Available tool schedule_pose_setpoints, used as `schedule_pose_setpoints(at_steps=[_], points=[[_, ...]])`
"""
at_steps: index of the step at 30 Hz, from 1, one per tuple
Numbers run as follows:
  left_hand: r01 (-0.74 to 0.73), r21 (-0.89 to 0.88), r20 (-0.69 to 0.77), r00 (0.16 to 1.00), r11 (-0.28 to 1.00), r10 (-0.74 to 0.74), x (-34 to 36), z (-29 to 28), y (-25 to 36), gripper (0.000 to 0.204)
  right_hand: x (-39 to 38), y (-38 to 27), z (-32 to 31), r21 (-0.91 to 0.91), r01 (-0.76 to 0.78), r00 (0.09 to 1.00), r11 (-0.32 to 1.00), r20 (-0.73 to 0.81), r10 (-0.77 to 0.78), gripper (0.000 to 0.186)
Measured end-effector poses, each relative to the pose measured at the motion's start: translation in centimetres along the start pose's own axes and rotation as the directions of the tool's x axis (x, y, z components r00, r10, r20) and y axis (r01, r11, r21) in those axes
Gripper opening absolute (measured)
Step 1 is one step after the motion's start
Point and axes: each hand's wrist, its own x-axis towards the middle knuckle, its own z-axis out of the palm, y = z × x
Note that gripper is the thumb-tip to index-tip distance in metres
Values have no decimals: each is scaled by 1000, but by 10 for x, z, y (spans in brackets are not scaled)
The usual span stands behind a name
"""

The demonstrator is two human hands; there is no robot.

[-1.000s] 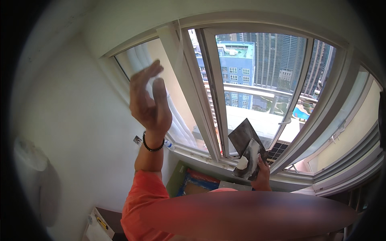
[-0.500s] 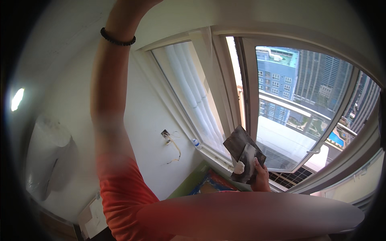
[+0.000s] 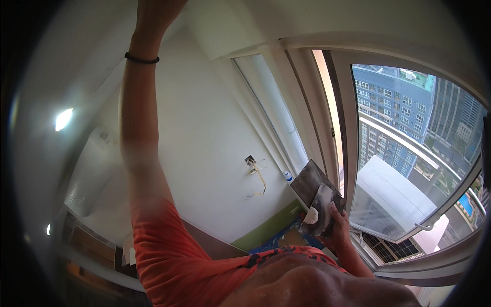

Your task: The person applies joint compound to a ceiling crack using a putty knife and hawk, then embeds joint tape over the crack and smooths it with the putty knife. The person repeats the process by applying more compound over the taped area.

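Note:
My left arm reaches straight up, with a dark bracelet at the wrist. Only the base of my left hand shows at the top edge; its fingers lie outside the picture. Low on the right, my right hand grips a dark, rectangular putty plate by its near end. A greyish, smeared flat piece lies over the plate, and I cannot tell whether the two are joined. On its left side sits a lump of white putty.
Loose wires hang from an open wall box. A small blue-and-white bottle stands at the window corner. To the right, a glazed window sash stands swung open before a balcony railing. Something plastic-wrapped is at left.
The view has turned left, so the wall box, window and putty plate appear farther right. My right forearm now shows. My left arm stays raised, and the right hand keeps its hold.

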Motion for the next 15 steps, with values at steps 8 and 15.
schedule_pose_setpoints(at_steps=[8,15], points=[[-19,-53,18,1000,998,20,-6,11,-2,48,11,-3,-18,12,-61,997,998,-45,61,24],[84,-193,-53,994,978,-96,-30,41,-13,54,15,-9,-17,-5,-77,997,997,-26,77,27]])
